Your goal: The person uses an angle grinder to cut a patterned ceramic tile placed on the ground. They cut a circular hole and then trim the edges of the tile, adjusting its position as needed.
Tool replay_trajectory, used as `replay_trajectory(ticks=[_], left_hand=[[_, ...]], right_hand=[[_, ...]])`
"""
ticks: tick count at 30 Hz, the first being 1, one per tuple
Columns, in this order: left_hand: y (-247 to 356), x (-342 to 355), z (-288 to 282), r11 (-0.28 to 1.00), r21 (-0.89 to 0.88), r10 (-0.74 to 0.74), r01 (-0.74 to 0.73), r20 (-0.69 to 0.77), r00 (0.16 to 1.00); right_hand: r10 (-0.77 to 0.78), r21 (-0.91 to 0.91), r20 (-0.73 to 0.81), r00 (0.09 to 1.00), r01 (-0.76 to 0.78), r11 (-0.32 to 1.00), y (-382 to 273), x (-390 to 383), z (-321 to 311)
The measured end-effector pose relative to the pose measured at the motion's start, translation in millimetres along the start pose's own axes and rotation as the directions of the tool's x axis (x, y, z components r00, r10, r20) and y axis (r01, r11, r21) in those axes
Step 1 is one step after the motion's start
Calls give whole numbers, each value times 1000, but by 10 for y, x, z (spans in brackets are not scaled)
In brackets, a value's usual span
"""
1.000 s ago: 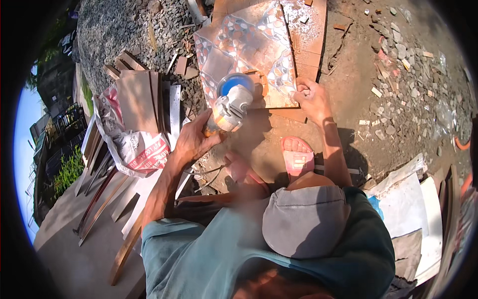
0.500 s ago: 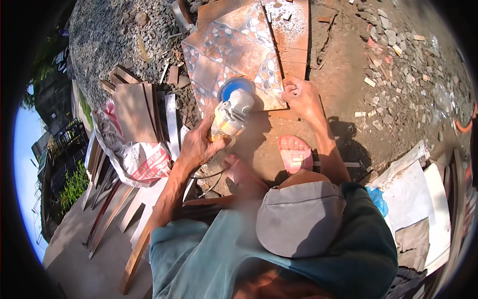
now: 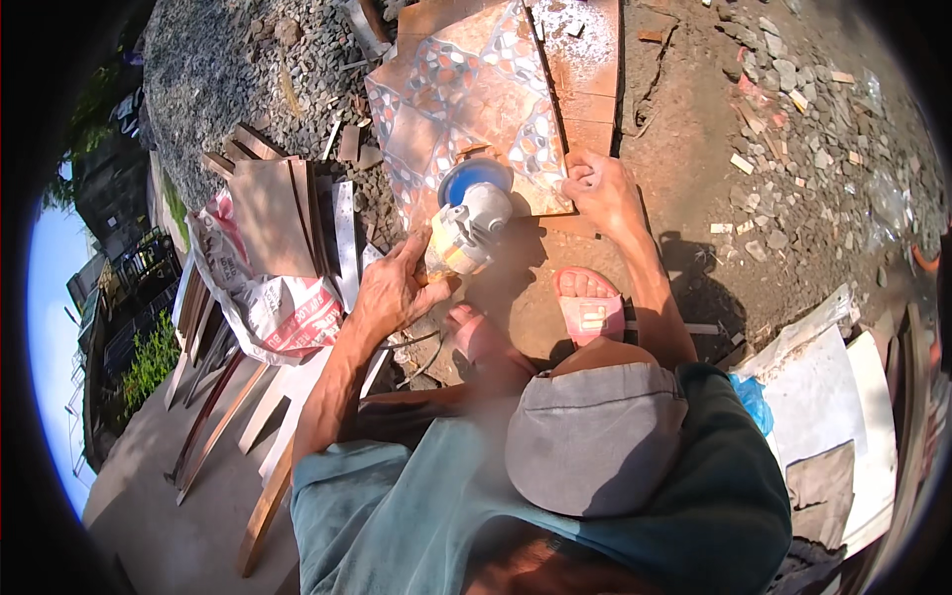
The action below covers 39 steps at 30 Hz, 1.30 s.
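My left hand is closed around the body of an angle grinder, pale grey with a yellowish rear part. Its round disc, with a blue centre, lies over the near edge of a stone-patterned floor tile. A small brown gap or chip shows in the tile just beyond the disc. My right hand pinches the tile's near right corner, fingers folded and partly hiding it. The disc's contact with the tile is hidden beneath it.
More brown tiles lie under and beside the patterned one. My sandalled feet are close to the grinder. Stacked tile pieces, a white-red sack and wooden strips stand at left. Gravel lies far left, rubble right.
The grinder has shifted very slightly right, and a brown gap now shows beyond its disc. Both hands keep their holds, my right hand still at the tile's corner.
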<state>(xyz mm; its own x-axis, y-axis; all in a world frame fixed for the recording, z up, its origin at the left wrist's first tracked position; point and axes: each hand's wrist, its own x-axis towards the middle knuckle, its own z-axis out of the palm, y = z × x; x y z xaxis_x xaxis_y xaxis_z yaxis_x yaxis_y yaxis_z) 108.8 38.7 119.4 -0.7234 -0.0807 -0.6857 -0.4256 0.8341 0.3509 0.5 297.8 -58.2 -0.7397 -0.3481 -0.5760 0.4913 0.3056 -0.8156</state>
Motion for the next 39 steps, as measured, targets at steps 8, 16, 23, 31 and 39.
replay_trajectory(ticks=[8,16,23,31,39], left_hand=[[54,1,-19,983,137,132,-118,-94,987],[52,36,-29,978,173,135,-121,-76,988],[37,59,-28,956,256,170,-145,-76,983],[193,42,-56,985,159,72,-65,-43,996],[351,17,8,996,88,-18,21,-37,999]], right_hand=[[-77,-32,-44,996,76,997,54,10,39],[-49,-8,-45,998,48,999,75,21,38],[-36,-17,-50,998,35,999,6,3,31],[-50,-105,-60,997,43,994,-31,3,44],[-41,-63,-53,998,37,997,30,48,71]])
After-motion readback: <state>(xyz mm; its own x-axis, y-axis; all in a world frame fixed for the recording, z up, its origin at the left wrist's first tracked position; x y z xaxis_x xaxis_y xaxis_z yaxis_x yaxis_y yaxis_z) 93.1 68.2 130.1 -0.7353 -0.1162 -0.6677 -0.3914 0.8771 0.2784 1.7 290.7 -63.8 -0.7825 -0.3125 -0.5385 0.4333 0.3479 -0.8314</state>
